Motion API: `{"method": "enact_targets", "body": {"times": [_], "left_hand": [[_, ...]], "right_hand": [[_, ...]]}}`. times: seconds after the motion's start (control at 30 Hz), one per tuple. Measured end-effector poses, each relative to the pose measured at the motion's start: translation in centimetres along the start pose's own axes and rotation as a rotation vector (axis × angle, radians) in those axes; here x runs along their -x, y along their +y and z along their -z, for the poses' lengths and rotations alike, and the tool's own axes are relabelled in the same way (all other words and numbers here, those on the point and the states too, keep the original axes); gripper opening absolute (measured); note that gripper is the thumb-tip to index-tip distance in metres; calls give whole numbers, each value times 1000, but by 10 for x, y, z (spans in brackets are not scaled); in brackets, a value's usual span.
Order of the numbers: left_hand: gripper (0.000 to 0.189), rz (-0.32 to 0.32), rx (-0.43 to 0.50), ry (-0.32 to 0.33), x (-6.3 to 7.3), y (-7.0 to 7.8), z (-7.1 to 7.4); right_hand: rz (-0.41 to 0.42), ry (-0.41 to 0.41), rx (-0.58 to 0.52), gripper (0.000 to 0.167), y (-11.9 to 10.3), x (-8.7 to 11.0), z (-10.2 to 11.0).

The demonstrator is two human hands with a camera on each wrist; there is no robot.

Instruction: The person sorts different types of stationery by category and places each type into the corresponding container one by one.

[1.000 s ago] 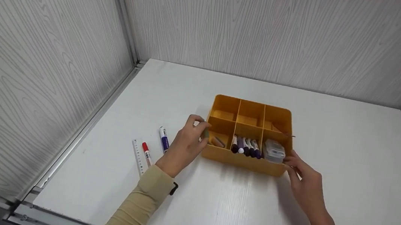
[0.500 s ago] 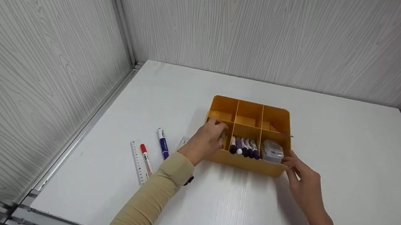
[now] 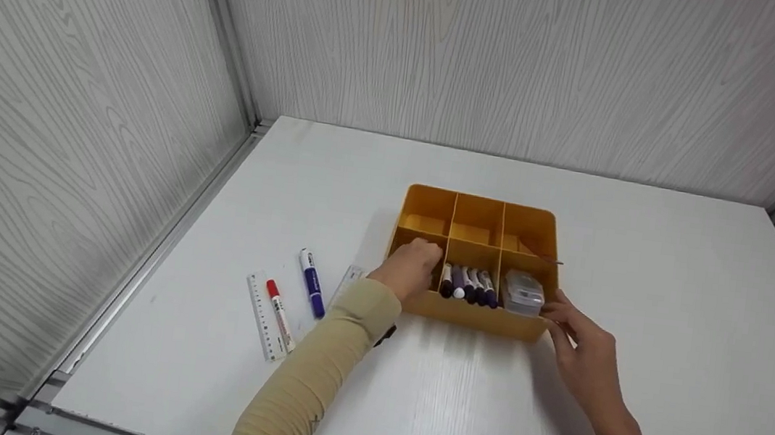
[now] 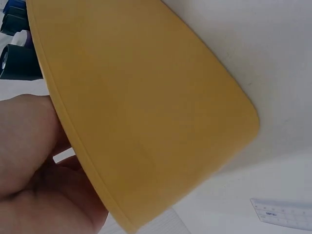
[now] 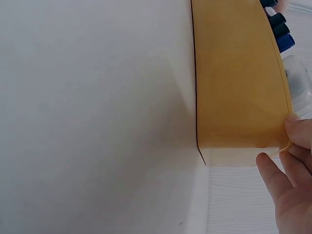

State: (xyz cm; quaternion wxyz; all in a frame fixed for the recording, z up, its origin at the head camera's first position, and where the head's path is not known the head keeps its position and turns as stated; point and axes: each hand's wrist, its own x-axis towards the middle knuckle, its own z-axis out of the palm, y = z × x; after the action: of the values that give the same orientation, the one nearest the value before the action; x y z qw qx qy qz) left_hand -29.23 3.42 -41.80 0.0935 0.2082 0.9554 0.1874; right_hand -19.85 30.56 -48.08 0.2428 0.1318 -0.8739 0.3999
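A yellow six-compartment organizer box (image 3: pixel 478 320) stands on the white table. My left hand (image 3: pixel 413 268) reaches down into its front left compartment; the fingertips are hidden by the wall, also in the left wrist view. My right hand (image 3: pixel 589 357) pinches the rim at the front right corner, the thumb (image 5: pixel 298 130) on the front wall. Several markers (image 3: pixel 469 285) lean in the front middle compartment, between the two hands. A clear plastic case (image 3: pixel 523 293) sits in the front right one, close to my right fingers.
Left of the box lie a clear ruler (image 3: pixel 263 316), a red-capped marker (image 3: pixel 280 315) and a blue marker (image 3: pixel 312 283). Another clear ruler (image 3: pixel 349 282) is partly covered by my left arm. A thin reddish stick (image 3: pixel 542 255) pokes over the box's right rim.
My left hand has moved right and down into the front left compartment; the small greenish piece it pinched is now out of sight. My right hand keeps its grip on the corner.
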Motion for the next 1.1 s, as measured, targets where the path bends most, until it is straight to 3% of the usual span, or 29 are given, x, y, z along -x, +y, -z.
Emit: {"method": "enact_targets", "body": {"times": [0.23, 0.47, 0.6, 1.1], "left_hand": [[14, 30, -67, 69, -8, 2, -4], [15, 125, -148, 125, -16, 6, -9], [18, 147, -138, 124, -18, 6, -12], [14, 124, -44, 114, -18, 4, -15]], "right_hand": [[22, 4, -11, 17, -1, 0, 0], [21, 4, -16, 16, -2, -1, 0], [-4, -6, -8, 15, -2, -1, 1], [-46, -28, 7, 18, 0, 0, 1]]}}
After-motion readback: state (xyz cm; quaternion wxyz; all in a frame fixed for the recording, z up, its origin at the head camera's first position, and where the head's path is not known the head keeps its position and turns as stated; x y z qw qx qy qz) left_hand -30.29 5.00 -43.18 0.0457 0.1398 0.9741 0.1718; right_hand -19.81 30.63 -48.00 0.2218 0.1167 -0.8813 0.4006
